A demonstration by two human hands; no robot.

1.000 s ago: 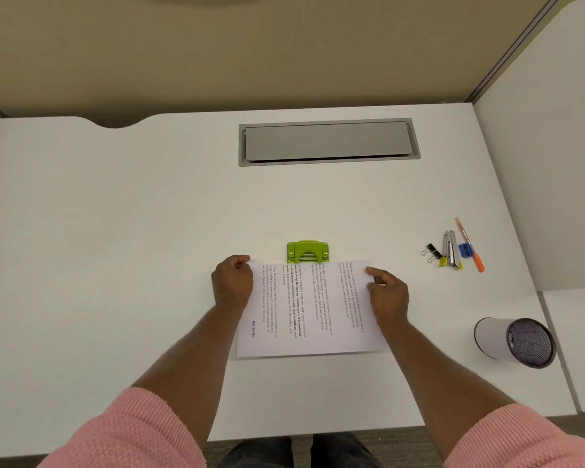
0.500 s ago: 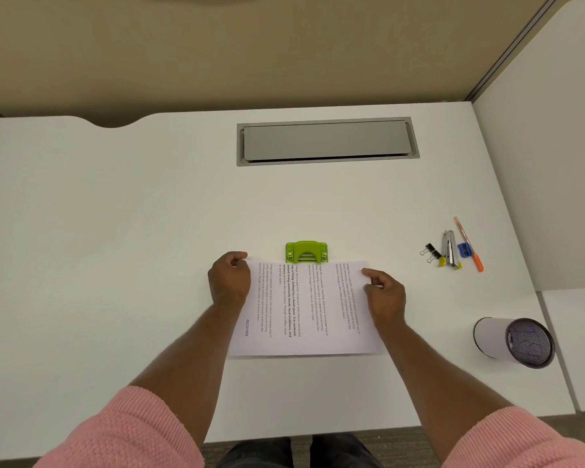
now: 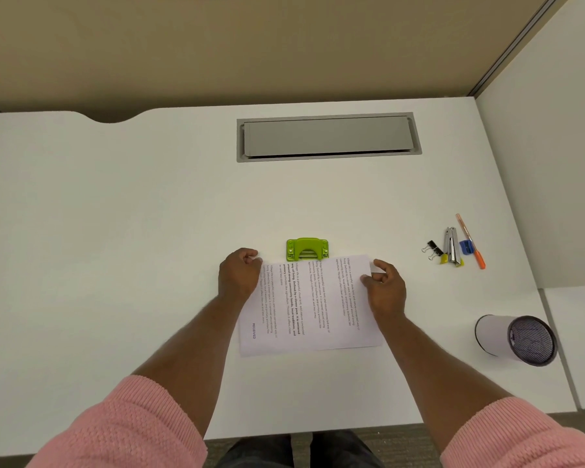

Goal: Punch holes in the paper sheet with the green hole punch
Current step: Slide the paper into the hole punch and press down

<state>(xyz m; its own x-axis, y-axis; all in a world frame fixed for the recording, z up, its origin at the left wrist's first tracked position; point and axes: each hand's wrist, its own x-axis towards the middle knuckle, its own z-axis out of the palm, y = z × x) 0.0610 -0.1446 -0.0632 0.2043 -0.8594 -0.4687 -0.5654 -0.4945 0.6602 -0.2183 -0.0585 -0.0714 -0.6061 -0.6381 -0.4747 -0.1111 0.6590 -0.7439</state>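
A printed paper sheet lies on the white desk, text running sideways. Its far edge touches the front of the green hole punch, which sits just beyond it. My left hand pinches the sheet's far left corner with curled fingers. My right hand pinches the far right corner, thumb on top. The near part of the sheet rests flat between my forearms.
To the right lie a black binder clip, a metal stapler, a blue sharpener and an orange pen. A mesh pen cup lies on its side at right. A grey cable hatch sits at the back.
Both hands have slid the sheet slightly left and up against the punch; the sheet is now a little skewed.
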